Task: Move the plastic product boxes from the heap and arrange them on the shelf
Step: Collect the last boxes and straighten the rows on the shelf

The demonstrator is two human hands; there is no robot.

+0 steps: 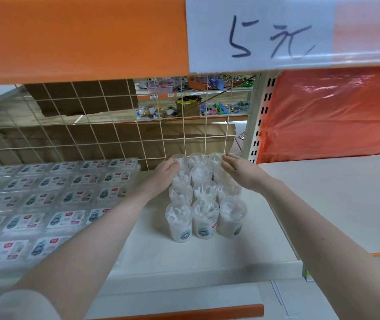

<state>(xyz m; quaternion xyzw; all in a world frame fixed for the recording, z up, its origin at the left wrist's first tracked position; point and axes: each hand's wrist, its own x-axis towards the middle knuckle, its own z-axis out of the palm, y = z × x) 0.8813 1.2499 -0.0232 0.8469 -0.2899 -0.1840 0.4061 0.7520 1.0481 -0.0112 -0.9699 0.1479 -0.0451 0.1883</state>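
shelf: cream flat metal shelf board (207, 252), raised lip along the near edge, bare surface near and right of the tubs
tubs: clear round plastic tubs with white contents (204, 197), upright, packed in a block three wide and four deep at mid shelf; far row sits at the wire grid, near row set well back from the lip
left hand: left hand (162, 175) flat against the left flank of the block, far half; fingers straight, pressing, nothing gripped
right hand: right hand (242, 172) flat against the right flank, far half; fingers straight, touching tubs, nothing gripped
flat boxes: clear flat rectangular plastic boxes with printed labels (46, 197) tiled in rows across the left of the shelf, near rows blurred; narrow bare strip between them and the tubs, left forearm over it
back edge: white wire grid panel (106, 135) closes off the far side
right edge: white slotted upright post (262, 116) at far right, orange plastic sheet (332, 112) beyond it
overhead: orange shelf-edge strip (80, 35) and white paper price sign with handwritten blue marks (260, 33) hang above
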